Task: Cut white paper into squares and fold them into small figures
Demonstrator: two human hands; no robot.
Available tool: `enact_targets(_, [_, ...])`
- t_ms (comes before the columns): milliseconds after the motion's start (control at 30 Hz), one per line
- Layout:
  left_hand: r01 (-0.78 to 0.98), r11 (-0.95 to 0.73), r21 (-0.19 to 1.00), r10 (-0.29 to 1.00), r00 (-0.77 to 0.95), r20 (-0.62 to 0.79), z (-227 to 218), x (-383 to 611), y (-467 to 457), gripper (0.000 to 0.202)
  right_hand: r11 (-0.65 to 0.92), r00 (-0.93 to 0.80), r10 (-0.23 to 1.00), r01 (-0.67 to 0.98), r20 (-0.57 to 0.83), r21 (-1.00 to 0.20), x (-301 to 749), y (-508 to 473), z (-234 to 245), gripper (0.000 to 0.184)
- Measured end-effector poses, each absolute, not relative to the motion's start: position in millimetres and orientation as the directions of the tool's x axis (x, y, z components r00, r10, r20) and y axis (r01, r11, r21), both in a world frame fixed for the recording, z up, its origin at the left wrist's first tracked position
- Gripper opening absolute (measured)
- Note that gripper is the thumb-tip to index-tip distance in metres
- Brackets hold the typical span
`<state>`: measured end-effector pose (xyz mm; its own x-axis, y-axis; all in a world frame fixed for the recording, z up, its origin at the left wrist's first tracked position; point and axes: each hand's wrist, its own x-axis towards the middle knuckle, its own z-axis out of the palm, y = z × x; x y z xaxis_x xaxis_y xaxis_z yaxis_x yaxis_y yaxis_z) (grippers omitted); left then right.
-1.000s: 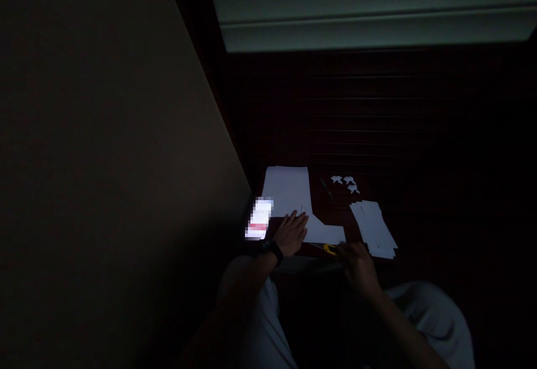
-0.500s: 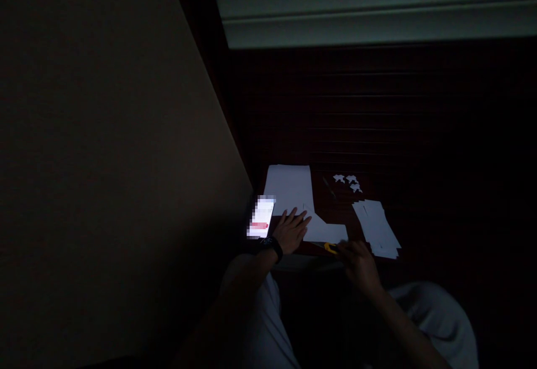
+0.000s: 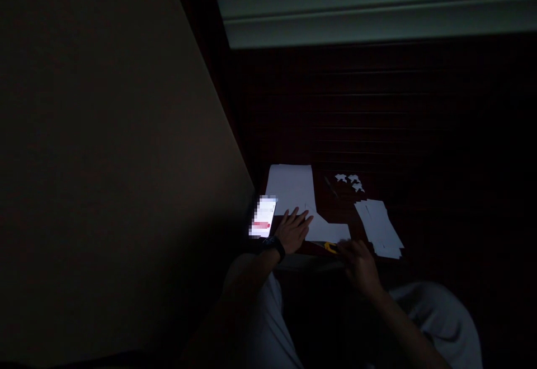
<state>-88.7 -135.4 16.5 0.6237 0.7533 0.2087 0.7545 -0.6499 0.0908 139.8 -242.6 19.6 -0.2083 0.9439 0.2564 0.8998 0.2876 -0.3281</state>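
Note:
The scene is very dark. My left hand [image 3: 293, 229], a dark watch on its wrist, lies flat with fingers spread on a white paper sheet [image 3: 293, 190] that has a piece cut out of it. My right hand [image 3: 358, 263] is closed around a yellow-handled tool [image 3: 330, 247], perhaps a cutter, at the sheet's near edge. The tool's tip is hidden in the gloom.
A lit phone screen [image 3: 263, 217] lies left of my left hand. Small white cut-out shapes [image 3: 350, 181] and a dark pen-like object [image 3: 330, 185] lie farther back. A stack of white paper strips [image 3: 380, 228] sits at the right. A wall stands close on the left.
The view has shifted slightly; both hands stay in about the same places on the sheet.

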Motion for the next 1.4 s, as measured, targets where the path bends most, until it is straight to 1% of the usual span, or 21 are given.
enact_targets(200, [0.757,-0.646,0.097,0.757,0.619,0.207,13.8,-88.4,-134.1,0.044,0.321,-0.224,0.929,0.884,0.293,-0.341,137.4,-241.7,18.9,0.050])
enact_targets(300, [0.758,-0.645,0.093,0.758,0.620,0.205,12.4,-88.5,-133.5,0.044,0.331,-0.230,0.925,0.879,0.303,-0.344,138.2,-242.4,17.7,0.045])
enact_targets(500, [0.757,-0.648,0.085,0.755,0.624,0.203,10.7,-89.6,-132.2,0.044,0.320,-0.228,0.932,0.881,0.280,-0.349,140.7,-238.5,18.3,0.046])
enact_targets(600, [0.757,-0.647,0.094,0.757,0.624,0.193,9.9,-89.6,-131.4,0.044,0.346,-0.256,0.930,0.852,0.265,-0.393,136.4,-243.5,21.1,0.041])
enact_targets(700, [0.758,-0.644,0.102,0.760,0.621,0.191,8.4,-89.2,-131.2,0.044,0.385,-0.296,0.921,0.789,0.254,-0.478,131.1,-255.0,23.2,0.034])
enact_targets(767, [0.754,-0.649,0.103,0.756,0.625,0.195,6.8,-89.3,-130.8,0.044,0.381,-0.273,0.922,0.770,0.274,-0.512,133.7,-258.7,24.2,0.031])
enact_targets(833, [0.746,-0.657,0.105,0.749,0.631,0.202,5.2,-89.9,-129.9,0.044,0.328,-0.181,0.930,0.801,0.319,-0.502,146.0,-253.0,26.5,0.031])
enact_targets(867, [0.744,-0.660,0.107,0.747,0.633,0.206,4.8,-90.2,-129.2,0.044,0.272,-0.108,0.934,0.834,0.341,-0.480,155.9,-246.3,28.4,0.033])
enact_targets(900, [0.744,-0.659,0.111,0.747,0.630,0.211,5.0,-90.3,-128.5,0.044,0.188,-0.014,0.932,0.873,0.362,-0.450,167.9,-237.5,30.8,0.035])
enact_targets(967, [0.755,-0.644,0.124,0.759,0.610,0.227,7.7,-89.7,-127.9,0.043,-0.067,0.205,0.909,0.931,0.362,-0.359,194.2,-216.3,35.9,0.036])
enact_targets(1033, [0.763,-0.631,0.139,0.768,0.590,0.250,13.4,-86.9,-130.7,0.043,-0.272,0.353,0.890,0.919,0.290,-0.284,217.2,-196.0,39.6,0.035])
enact_targets(1100, [0.745,-0.651,0.146,0.750,0.601,0.274,19.8,-81.6,-138.5,0.045,-0.335,0.406,0.875,0.901,0.264,-0.277,231.0,-181.6,40.3,0.031])
enact_targets(1167, [0.682,-0.717,0.143,0.690,0.666,0.284,23.3,-74.6,-150.5,0.052,-0.365,0.436,0.865,0.886,0.250,-0.285,235.0,-174.2,38.3,0.027])
enact_targets(1233, [0.624,-0.768,0.141,0.636,0.719,0.281,21.1,-67.8,-162.8,0.062,-0.385,0.461,0.854,0.872,0.242,-0.301,233.9,-171.7,35.4,0.028])
enact_targets(1267, [0.603,-0.786,0.138,0.616,0.740,0.272,17.9,-65.2,-167.7,0.063,-0.393,0.472,0.849,0.865,0.239,-0.312,233.1,-171.1,34.4,0.030])
enact_targets(1400, [0.547,-0.829,0.119,0.558,0.791,0.250,0.0,-61.7,-175.0,0.054,-0.414,0.508,0.836,0.833,0.209,-0.366,233.5,-166.7,36.3,0.041])
